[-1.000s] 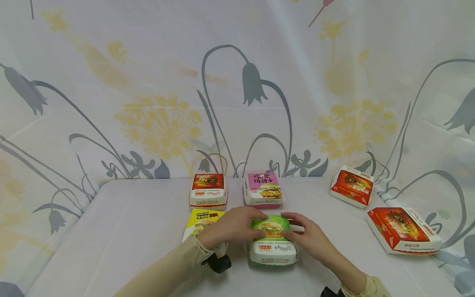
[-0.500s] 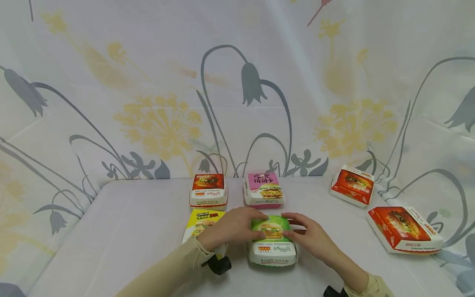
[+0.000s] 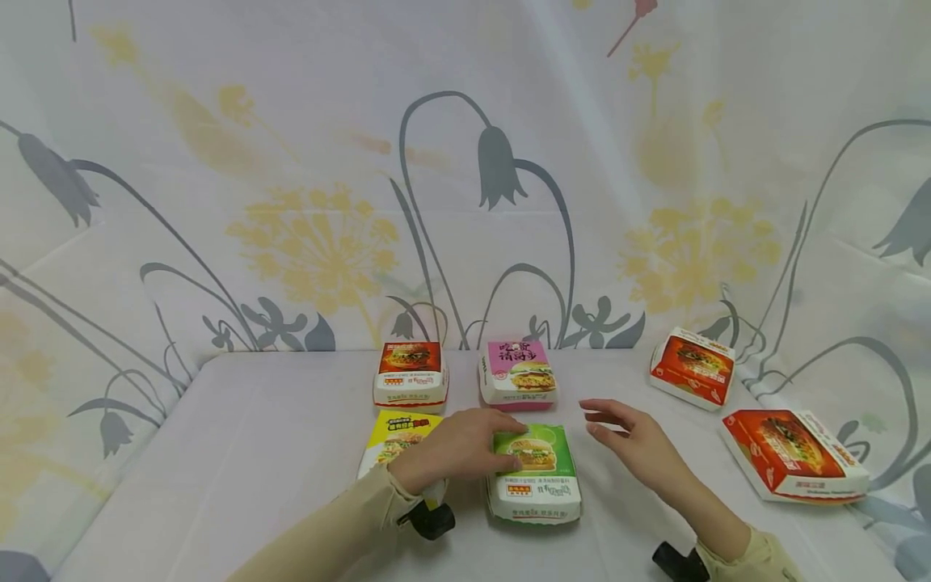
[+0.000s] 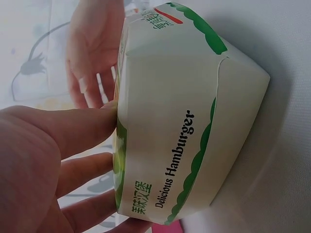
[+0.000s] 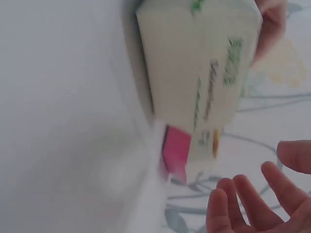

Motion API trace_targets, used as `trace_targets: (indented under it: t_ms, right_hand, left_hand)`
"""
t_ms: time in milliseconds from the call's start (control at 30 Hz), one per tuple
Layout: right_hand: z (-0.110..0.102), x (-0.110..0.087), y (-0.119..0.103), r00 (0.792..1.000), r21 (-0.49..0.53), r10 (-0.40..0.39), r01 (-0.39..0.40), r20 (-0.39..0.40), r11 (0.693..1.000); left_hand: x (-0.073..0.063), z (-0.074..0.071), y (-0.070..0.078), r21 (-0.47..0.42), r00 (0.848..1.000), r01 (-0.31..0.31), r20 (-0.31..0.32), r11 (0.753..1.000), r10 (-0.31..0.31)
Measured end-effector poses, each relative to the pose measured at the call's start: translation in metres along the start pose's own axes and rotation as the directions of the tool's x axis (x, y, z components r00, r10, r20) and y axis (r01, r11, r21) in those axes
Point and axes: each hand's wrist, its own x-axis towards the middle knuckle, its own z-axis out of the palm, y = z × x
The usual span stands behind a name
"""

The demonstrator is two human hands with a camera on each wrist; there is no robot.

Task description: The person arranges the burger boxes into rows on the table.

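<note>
A green-topped hamburger box (image 3: 534, 473) sits closed on the white table (image 3: 276, 453) in front of me. My left hand (image 3: 465, 446) rests on its lid with straight fingers; in the left wrist view those fingers (image 4: 77, 128) press flat on the top of the green box (image 4: 180, 116). My right hand (image 3: 629, 443) hovers open to the right of the box, fingers loosely spread, holding nothing. In the right wrist view its fingertips (image 5: 252, 199) are apart from the green box (image 5: 199, 68).
A yellow box (image 3: 393, 436) lies partly under my left forearm. A red-topped box (image 3: 410, 373) and a pink box (image 3: 518, 372) stand behind. Two red boxes (image 3: 691, 365) (image 3: 793, 454) sit at the right. A floral cloth (image 3: 465, 178) backs the table.
My right hand has lifted off the green box and moved right and away from it. The left hand stays on the lid.
</note>
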Motion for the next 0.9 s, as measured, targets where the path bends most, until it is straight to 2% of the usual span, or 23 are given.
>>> trace_targets:
  t_ms: [167, 333, 533, 600, 700, 900]
  right_hand:
    - [-0.024, 0.007, 0.002, 0.998, -0.028, 0.016, -0.018, -0.067, 0.999]
    - [-0.053, 0.014, 0.01, 0.991, -0.012, 0.039, -0.041, -0.127, 0.999]
    - [-0.091, 0.028, 0.021, 0.973, -0.006, -0.01, 0.009, -0.232, 1.0]
    - [-0.103, 0.031, 0.023, 0.972, -0.009, 0.008, -0.01, -0.234, 1.0]
    - [-0.118, 0.037, 0.027, 0.972, -0.015, 0.078, -0.084, -0.22, 0.996]
    - [-0.143, 0.05, 0.039, 0.955, -0.03, 0.168, -0.181, -0.245, 0.983]
  left_hand:
    - [0.001, 0.0, 0.0, 0.003, 1.0, 0.005, 0.001, 1.0, -0.005]
    - [0.0, 0.0, 0.001, 0.003, 1.0, 0.006, 0.002, 1.0, -0.006]
    - [0.0, 0.001, 0.001, 0.022, 1.0, 0.0, -0.005, 1.0, 0.0]
    - [0.001, 0.002, 0.0, 0.026, 1.0, -0.001, -0.007, 1.0, 0.001]
    - [0.001, 0.003, 0.0, 0.028, 1.0, -0.006, -0.01, 1.0, 0.006]
    - [0.001, 0.003, 0.0, 0.027, 1.0, -0.008, -0.008, 1.0, 0.009]
